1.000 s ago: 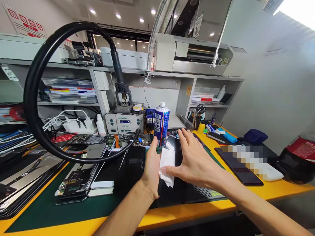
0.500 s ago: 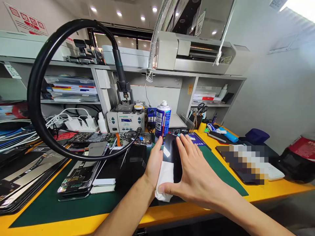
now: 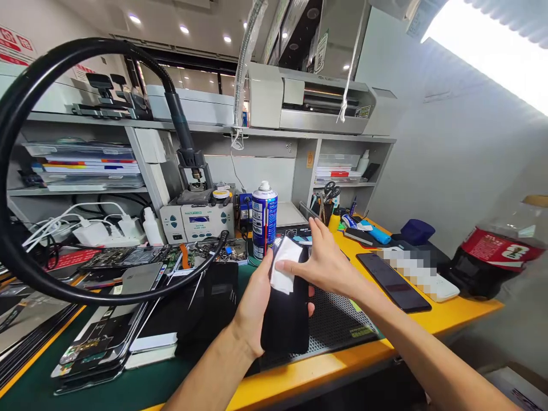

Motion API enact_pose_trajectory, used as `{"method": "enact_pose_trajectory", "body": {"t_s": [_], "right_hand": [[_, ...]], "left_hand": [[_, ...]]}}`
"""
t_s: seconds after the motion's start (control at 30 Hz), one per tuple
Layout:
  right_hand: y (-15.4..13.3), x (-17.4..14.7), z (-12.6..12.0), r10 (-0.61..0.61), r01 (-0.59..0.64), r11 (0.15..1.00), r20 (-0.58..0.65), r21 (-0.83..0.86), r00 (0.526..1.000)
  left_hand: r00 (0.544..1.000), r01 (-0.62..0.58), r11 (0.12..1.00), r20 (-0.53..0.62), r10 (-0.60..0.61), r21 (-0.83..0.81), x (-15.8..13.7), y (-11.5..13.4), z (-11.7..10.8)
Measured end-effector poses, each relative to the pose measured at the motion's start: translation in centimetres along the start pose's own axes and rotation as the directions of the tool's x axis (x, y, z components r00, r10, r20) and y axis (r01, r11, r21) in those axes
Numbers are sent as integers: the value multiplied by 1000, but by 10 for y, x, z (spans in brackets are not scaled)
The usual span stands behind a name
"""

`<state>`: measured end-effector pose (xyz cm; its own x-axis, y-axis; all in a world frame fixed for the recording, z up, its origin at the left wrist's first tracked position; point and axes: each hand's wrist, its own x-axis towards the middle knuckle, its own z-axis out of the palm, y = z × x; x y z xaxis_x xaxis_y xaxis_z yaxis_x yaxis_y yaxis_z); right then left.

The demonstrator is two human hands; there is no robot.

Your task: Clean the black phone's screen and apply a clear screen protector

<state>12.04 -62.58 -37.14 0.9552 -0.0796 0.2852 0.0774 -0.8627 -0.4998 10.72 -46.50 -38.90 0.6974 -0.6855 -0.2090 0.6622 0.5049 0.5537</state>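
A black phone (image 3: 285,325) is held upright and tilted back in my left hand (image 3: 246,311), whose fingertips wrap round its right edge. Against the upper part of its dark glass lies a folded white wipe (image 3: 286,279). The thumb of my right hand (image 3: 329,257) presses on this wipe, while the other fingers stretch up past the phone's top right; whether they touch the phone I cannot tell. Just behind the phone stands a blue spray can (image 3: 264,220) with a white cap.
Phone parts (image 3: 100,337) are stacked on the green mat at left, near a hot-air station (image 3: 199,220) with a looping black hose (image 3: 8,228). A perforated pad (image 3: 334,325) lies right of the phone. Another phone (image 3: 394,282) and a cola bottle (image 3: 492,251) are farther right.
The wipe and my right thumb have moved from the phone's lower end to its upper part. My view has swung right, bringing the cola bottle more fully into sight.
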Motion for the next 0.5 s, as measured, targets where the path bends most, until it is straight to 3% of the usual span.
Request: {"method": "enact_pose_trajectory", "body": {"t_s": [0.2, 0.37, 0.5], "right_hand": [[-3, 23, -9, 97, -95, 975, 1, 202, 995], [-14, 15, -8, 148, -164, 924, 74, 344, 986], [-15, 4, 1, 154, -200, 892, 143, 406, 978]], "left_hand": [[999, -26, 997, -19, 28, 77, -3, -1, -4], [995, -67, 990, -63, 76, 127, -5, -1, -5], [989, -122, 990, -74, 127, 71, -4, 2, -2]]}}
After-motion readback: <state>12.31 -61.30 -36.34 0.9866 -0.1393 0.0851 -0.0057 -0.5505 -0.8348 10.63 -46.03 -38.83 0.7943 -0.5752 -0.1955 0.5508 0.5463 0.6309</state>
